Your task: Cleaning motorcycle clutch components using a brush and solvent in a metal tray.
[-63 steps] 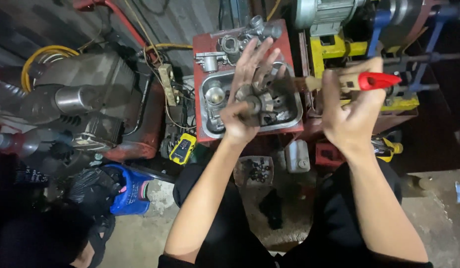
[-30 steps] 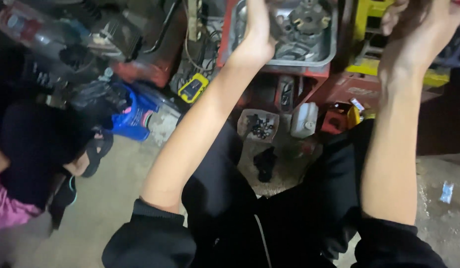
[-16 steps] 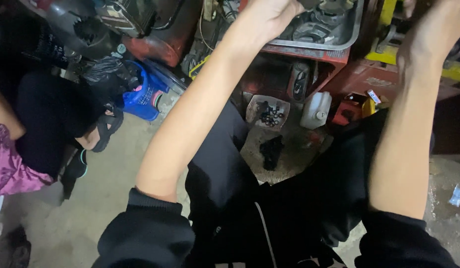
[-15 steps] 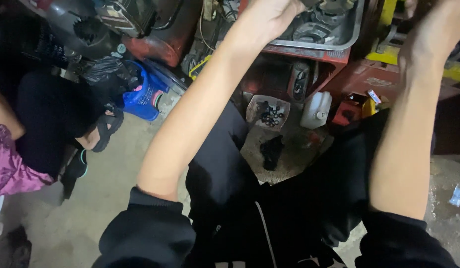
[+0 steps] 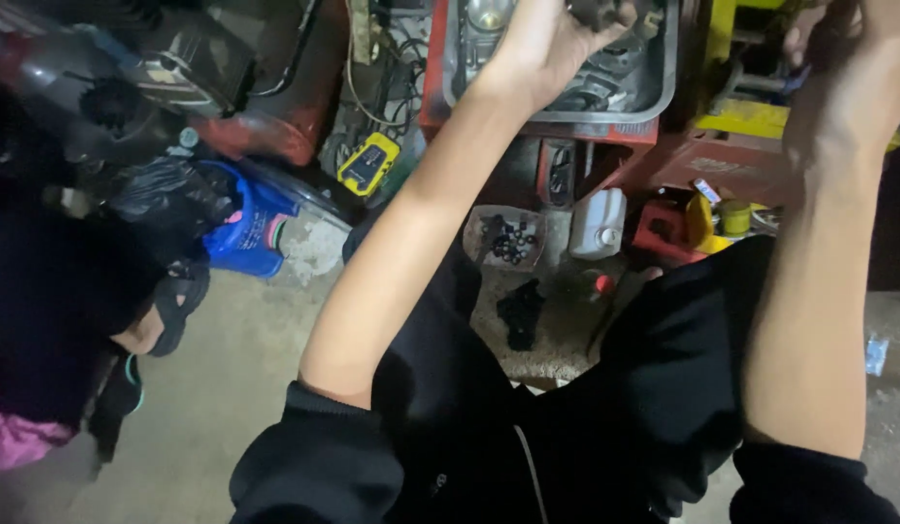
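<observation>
Left hand [image 5: 542, 44] closed on dark metal part [image 5: 605, 12] over grey tray [image 5: 664, 92]; best kept low. Right hand [image 5: 858, 58] at frame edge, grip not visible, can't tell.

One head-worn view, tilted steeply down over the person's own arms, close in; metal tray [image 5: 664, 92] at twelve o'clock, concrete floor [image 5: 217, 427] at seven.

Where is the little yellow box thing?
In the head view, the yellow box lies on the floor, left of the person's left arm, below the red tray and right of the blue container.
</observation>
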